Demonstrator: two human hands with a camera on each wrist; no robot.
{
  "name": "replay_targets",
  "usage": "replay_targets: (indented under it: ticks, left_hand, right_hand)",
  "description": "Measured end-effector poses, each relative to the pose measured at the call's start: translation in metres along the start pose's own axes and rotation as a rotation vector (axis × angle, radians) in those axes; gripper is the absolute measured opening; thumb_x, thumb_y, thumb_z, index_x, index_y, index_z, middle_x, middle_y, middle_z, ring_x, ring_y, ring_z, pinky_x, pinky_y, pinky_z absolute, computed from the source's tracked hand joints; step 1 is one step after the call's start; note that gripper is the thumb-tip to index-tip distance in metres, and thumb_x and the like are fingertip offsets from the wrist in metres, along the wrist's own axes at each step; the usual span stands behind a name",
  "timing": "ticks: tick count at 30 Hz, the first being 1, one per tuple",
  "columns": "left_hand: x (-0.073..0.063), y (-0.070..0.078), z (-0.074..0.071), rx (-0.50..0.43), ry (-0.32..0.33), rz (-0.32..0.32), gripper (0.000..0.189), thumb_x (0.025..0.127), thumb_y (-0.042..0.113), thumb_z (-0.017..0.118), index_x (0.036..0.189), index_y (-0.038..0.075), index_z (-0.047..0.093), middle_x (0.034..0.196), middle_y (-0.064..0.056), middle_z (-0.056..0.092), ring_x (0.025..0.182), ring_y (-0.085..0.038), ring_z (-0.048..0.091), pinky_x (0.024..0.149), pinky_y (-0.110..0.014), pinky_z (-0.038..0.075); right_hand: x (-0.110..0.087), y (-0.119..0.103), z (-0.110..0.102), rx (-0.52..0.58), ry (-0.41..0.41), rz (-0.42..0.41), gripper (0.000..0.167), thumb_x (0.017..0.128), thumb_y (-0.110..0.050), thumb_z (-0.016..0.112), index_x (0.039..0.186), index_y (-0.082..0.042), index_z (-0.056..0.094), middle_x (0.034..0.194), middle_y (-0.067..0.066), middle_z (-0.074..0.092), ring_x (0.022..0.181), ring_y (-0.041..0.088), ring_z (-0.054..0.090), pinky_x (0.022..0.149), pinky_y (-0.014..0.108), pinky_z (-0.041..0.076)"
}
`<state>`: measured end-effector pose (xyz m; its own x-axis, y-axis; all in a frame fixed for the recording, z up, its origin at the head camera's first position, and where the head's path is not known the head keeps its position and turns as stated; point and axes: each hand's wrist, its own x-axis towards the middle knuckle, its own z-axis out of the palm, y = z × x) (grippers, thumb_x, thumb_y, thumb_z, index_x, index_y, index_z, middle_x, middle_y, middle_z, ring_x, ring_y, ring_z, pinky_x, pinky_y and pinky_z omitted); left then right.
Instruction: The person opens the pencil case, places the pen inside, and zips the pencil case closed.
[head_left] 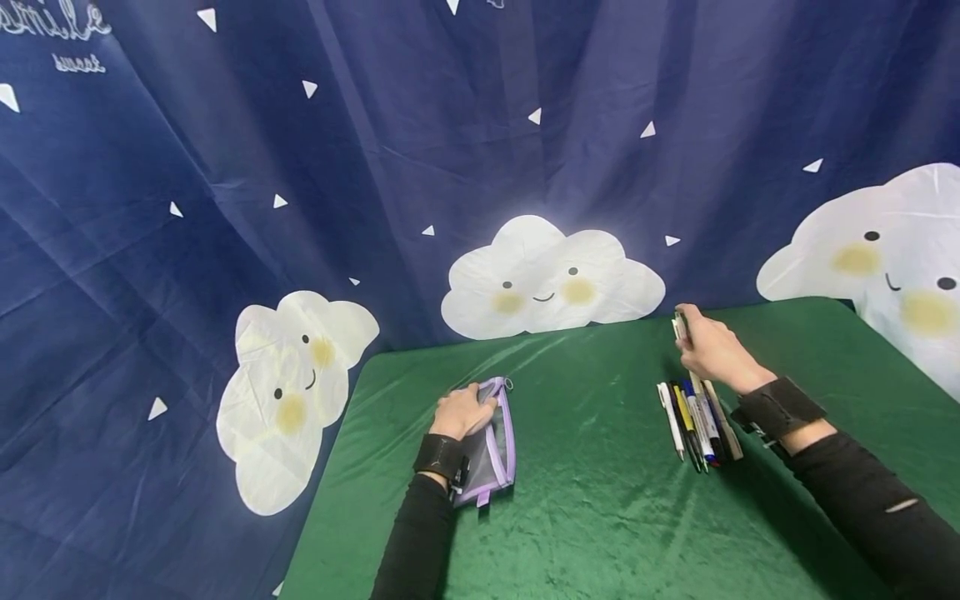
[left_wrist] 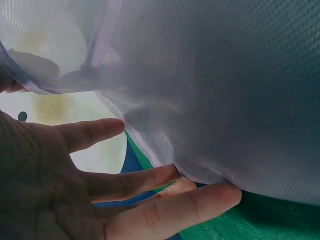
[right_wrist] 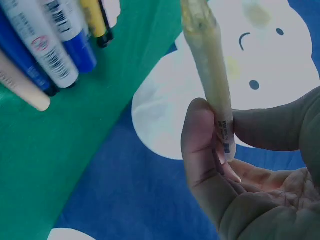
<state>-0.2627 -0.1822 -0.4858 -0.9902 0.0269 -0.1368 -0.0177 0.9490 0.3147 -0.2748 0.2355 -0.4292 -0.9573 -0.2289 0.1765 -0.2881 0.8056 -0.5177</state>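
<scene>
My left hand [head_left: 459, 412] holds the far end of a grey mesh zip pouch [head_left: 498, 442] with lilac trim, which lies on the green cloth. In the left wrist view the long fingers [left_wrist: 150, 212] reach along the edge of the mesh [left_wrist: 200, 100], and part of the thumb shows through it. My right hand [head_left: 716, 350] pinches a pale, cream-coloured pen [right_wrist: 212, 75] between thumb and fingertips, raised over the cloth's far edge. Below that hand lies a bundle of pens and markers [head_left: 693, 421], side by side; the hand and wrist partly cover it.
Green cloth [head_left: 585, 467] covers the table. Behind it hangs a dark blue curtain [head_left: 465, 150] with white clouds and triangles. In the right wrist view, white and blue markers [right_wrist: 42, 47] and a beige pen [right_wrist: 25, 87] lie near the cloth's edge.
</scene>
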Motion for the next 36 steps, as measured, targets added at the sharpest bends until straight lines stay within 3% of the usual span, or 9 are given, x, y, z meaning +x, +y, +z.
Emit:
replay_targets:
  ticks: [7,16,22,32,36]
  left_hand:
    - [-0.002,-0.004,0.003,-0.019,0.0,0.01,0.064,0.098,0.045,0.044,0.148,0.005,0.051,0.146,-0.026,0.056,0.133,-0.05,0.052,0.109,-0.063,0.039]
    - [-0.005,-0.003,-0.001,0.016,0.014,0.017,0.062,0.097,0.043,0.045,0.145,0.005,0.054,0.142,-0.027,0.059,0.124,-0.053,0.056,0.101,-0.062,0.045]
    - [-0.005,-0.004,-0.002,-0.003,0.008,0.008,0.063,0.096,0.043,0.044,0.147,0.006,0.053,0.145,-0.027,0.057,0.126,-0.056,0.054,0.103,-0.064,0.045]
    - [-0.005,-0.002,-0.005,-0.009,0.022,0.034,0.062,0.096,0.042,0.045,0.145,0.006,0.054,0.144,-0.026,0.058,0.127,-0.053,0.056,0.104,-0.063,0.045]
    - [-0.006,-0.002,-0.007,-0.011,0.022,0.041,0.062,0.096,0.041,0.044,0.145,0.005,0.054,0.144,-0.026,0.058,0.129,-0.051,0.055,0.106,-0.062,0.044]
  right_hand:
    - [0.008,-0.014,0.008,0.002,0.042,-0.057,0.059,0.093,-0.001,0.055,0.145,0.013,0.031,0.086,0.016,0.057,0.072,0.025,0.053,0.065,0.04,0.046]
    - [0.015,-0.021,0.018,0.021,0.094,-0.083,0.055,0.092,0.001,0.057,0.141,0.01,0.036,0.079,0.012,0.054,0.069,0.023,0.049,0.062,0.036,0.041]
    - [0.022,-0.026,0.022,0.043,0.102,-0.08,0.053,0.091,0.001,0.057,0.14,0.008,0.039,0.079,0.014,0.059,0.069,0.024,0.052,0.062,0.036,0.042]
    - [0.039,-0.038,0.036,0.118,0.085,-0.053,0.053,0.093,-0.002,0.056,0.142,0.007,0.039,0.094,0.025,0.073,0.081,0.034,0.069,0.074,0.05,0.053]
    - [0.045,-0.042,0.044,0.14,0.102,-0.069,0.051,0.091,-0.001,0.057,0.139,0.007,0.042,0.089,0.022,0.074,0.077,0.032,0.07,0.075,0.05,0.054]
